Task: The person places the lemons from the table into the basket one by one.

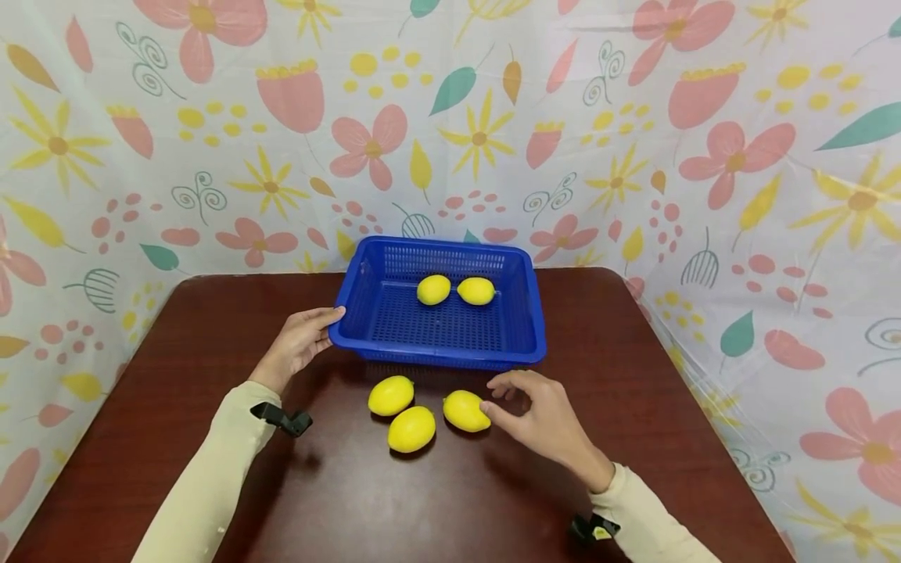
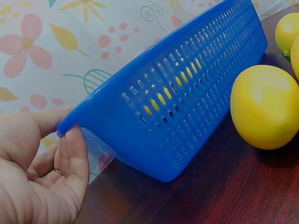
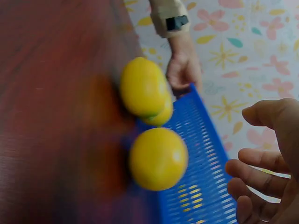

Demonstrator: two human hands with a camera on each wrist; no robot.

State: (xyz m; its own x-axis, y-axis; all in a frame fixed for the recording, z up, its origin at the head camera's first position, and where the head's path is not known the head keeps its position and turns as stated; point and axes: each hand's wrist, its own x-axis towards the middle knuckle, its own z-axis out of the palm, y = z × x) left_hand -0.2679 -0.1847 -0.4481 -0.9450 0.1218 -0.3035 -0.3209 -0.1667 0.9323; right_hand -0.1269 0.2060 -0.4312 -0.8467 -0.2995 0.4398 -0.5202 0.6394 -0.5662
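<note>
The left hand (image 1: 299, 342) gripped the near-left corner of the blue basket (image 1: 524, 313); the left wrist view showed the thumb lying over the rim with the fingers curled beneath it, so the hand had firm hold of the basket and nothing else. The right hand (image 1: 542, 418) hung just above the table (image 1: 211, 328) with its fingers loosely bent and spread, holding nothing; the fingertips stood at the right end of the nearest lemon (image 1: 466, 410), touching it or just short of it, which the pictures did not settle.

That lemon lay directly to the left of the right hand, with its long axis running roughly left to right across the table and tipped slightly away at its left end. The right hand was clearly the nearer of the two to it; the left hand was well apart from it and occupied with the basket.

Two further lemons lay on the table to the left of the first: one (image 1: 390, 395) near the basket's front wall and one (image 1: 411, 428) closer to the person, the pair touching or nearly so. Two lemons (image 1: 433, 289) (image 1: 475, 291) rested side by side inside the basket toward its far wall. A flower-printed sheet (image 1: 774, 195) enclosed the table on three sides
</note>
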